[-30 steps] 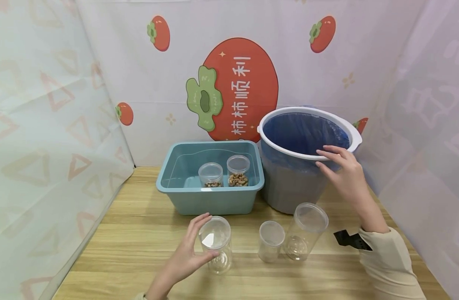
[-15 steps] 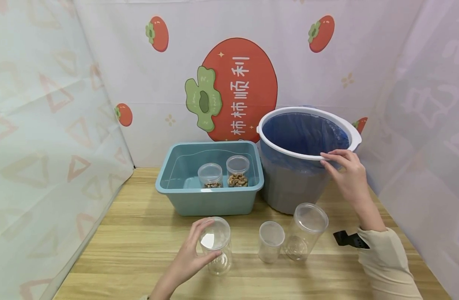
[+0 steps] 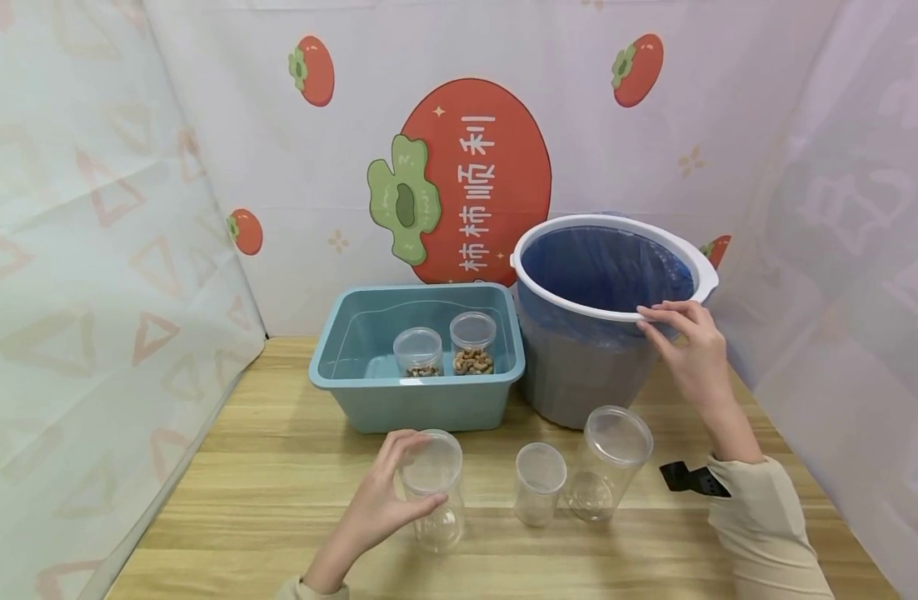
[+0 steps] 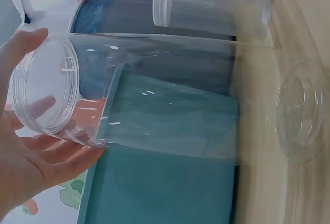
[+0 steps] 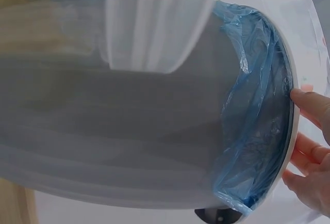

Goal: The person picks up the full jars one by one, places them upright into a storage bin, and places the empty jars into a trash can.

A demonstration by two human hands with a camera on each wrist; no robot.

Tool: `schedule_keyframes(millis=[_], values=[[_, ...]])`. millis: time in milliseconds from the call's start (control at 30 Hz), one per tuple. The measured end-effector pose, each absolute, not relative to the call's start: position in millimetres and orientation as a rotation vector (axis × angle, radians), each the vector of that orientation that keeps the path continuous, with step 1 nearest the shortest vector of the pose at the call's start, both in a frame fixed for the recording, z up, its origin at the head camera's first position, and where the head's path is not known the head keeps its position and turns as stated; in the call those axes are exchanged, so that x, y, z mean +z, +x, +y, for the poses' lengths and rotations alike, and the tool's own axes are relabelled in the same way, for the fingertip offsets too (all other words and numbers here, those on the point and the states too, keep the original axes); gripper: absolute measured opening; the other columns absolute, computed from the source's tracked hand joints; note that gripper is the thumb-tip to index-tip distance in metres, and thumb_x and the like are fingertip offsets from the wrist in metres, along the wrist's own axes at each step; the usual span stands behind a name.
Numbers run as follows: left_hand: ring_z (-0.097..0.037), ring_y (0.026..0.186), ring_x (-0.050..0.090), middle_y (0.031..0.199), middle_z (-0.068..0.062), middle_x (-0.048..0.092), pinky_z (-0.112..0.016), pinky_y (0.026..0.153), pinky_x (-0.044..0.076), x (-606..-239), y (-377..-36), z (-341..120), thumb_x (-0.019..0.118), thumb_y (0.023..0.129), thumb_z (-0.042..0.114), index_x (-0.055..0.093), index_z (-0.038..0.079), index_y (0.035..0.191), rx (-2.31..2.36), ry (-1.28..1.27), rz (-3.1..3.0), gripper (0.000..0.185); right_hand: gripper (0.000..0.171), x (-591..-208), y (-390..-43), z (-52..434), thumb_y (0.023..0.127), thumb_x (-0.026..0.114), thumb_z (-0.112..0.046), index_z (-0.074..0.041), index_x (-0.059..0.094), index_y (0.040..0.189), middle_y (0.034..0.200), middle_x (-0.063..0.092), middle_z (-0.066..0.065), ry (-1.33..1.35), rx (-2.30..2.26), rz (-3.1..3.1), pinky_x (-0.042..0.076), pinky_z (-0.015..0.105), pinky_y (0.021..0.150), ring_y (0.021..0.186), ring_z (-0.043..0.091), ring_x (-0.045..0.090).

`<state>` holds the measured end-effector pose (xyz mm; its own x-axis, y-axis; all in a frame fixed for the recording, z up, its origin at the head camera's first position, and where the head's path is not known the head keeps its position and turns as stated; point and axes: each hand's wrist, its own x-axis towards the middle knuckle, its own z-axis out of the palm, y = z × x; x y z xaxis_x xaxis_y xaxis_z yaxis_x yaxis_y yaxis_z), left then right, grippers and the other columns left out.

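- Your left hand (image 3: 387,500) wraps an empty clear jar (image 3: 433,490) at the near edge of the wooden table (image 3: 279,500) — thumb on one side of the rim, fingers curled round the other, as the left wrist view shows. The jar's wall is hard to trace against what shows through it.
- Just to its right stand a short clear jar (image 3: 540,483) and a taller clear jar (image 3: 609,462), both apart from your hands. A black clip (image 3: 684,479) sits by your right sleeve (image 3: 759,525); what it belongs to is unclear.
- Further back, the teal tub (image 3: 417,400) holds two lidded jars with nuts (image 3: 446,350); the tub wall cuts off their bases.
- Your right hand (image 3: 687,346) reaches forward with the wrist raised — its fingers pinch the white rim of the grey bin (image 3: 579,375), which stands right of the tub. The thumb's place is hidden in the head view.
- The blue liner (image 3: 601,267) is folded over that rim; the bin's bottom is out of sight.
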<state>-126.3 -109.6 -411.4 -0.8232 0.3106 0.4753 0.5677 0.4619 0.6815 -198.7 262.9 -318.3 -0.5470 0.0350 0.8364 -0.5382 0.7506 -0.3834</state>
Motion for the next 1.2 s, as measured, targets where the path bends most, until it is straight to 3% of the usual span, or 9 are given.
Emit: schedule_keyframes(millis=[200,667,967,1200], values=[[-0.015,0.1,0.051,0.112,0.003,0.047,-0.037,0.081,0.044,-411,-139,-109,0.08,0.062,0.021,0.052,0.013,0.114,-1.267,-0.809,-2.355,0.059,0.025,-320,-199,264,0.065,0.07,0.012,0.005,0.067,0.09,0.088,0.058,0.02,0.368,0.772,-2.041,0.029,0.015,0.082,0.088,0.033,0.049],[-0.02,0.099,0.05,0.114,-0.006,0.047,-0.04,0.076,0.046,-365,-157,-107,0.078,0.063,0.018,0.049,0.01,0.117,-1.158,-0.9,-2.215,0.062,0.026,-321,-199,264,0.065,0.07,0.012,0.005,0.067,0.09,0.09,0.057,0.019,0.37,0.755,-2.061,0.033,0.028,0.078,0.089,0.033,0.049],[-0.024,0.098,0.05,0.11,-0.011,0.049,-0.041,0.076,0.045,-330,-168,-104,0.077,0.063,0.019,0.05,0.003,0.114,-1.187,-0.939,-2.087,0.06,0.027,-321,-198,264,0.065,0.07,0.012,0.005,0.067,0.091,0.09,0.057,0.019,0.374,0.754,-2.075,0.032,0.024,0.08,0.09,0.033,0.049],[-0.02,0.096,0.05,0.111,-0.008,0.047,-0.029,0.071,0.047,-304,-173,-99,0.073,0.069,0.021,0.049,0.006,0.116,-1.309,-0.905,-2.023,0.055,0.027,-321,-197,264,0.066,0.07,0.011,0.004,0.067,0.091,0.091,0.057,0.019,0.367,0.759,-2.077,0.031,0.022,0.081,0.09,0.033,0.049]])
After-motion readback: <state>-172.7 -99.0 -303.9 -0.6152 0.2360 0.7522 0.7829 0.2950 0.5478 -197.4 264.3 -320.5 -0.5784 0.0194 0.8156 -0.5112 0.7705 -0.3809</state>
